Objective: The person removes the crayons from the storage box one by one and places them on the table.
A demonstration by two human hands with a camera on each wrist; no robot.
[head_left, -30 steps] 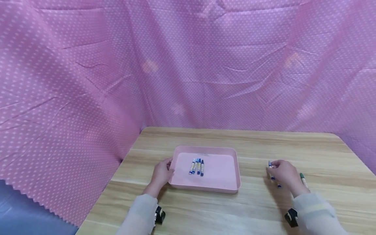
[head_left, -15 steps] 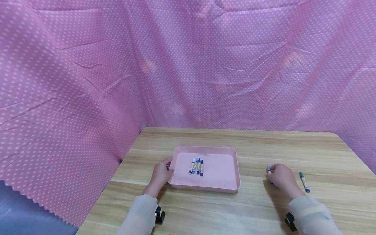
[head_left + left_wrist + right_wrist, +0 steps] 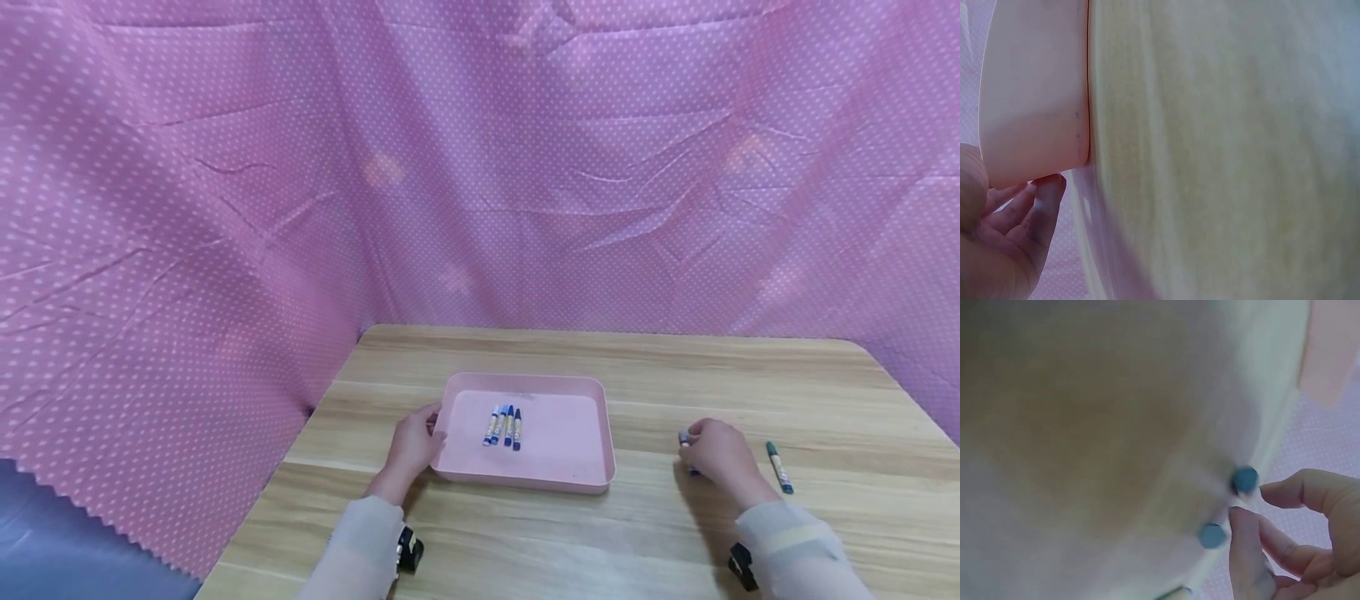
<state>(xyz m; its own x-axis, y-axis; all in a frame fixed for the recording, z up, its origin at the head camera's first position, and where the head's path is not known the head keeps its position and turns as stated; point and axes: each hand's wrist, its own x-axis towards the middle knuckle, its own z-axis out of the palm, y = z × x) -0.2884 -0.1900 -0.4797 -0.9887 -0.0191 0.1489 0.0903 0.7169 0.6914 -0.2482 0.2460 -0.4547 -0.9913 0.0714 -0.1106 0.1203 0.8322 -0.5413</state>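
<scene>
The left hand [image 3: 411, 443] grips the left wall of a shallow pink tray [image 3: 566, 437]; the tray's outer side [image 3: 1035, 94] fills the corner of the left wrist view. Inside the tray lie several blue and white crayons [image 3: 509, 426], side by side. To the right of the tray, the right hand [image 3: 722, 458] pinches a crayon [image 3: 683, 438] low over the table, thumb and finger on either side. The right wrist view shows this crayon's dark end [image 3: 1245, 480] near the thumb and another crayon end [image 3: 1211, 536] just beside the fingers. The hand hides most of both.
A green crayon [image 3: 779, 467] lies on the wooden table [image 3: 600, 542] right of the right hand. Pink dotted cloth [image 3: 525, 208] hangs behind the table and along its left side.
The right hand has shifted slightly toward the near edge and left, along with the crayon at its fingertips. The green crayon is now fully uncovered. Left hand and tray stay put.
</scene>
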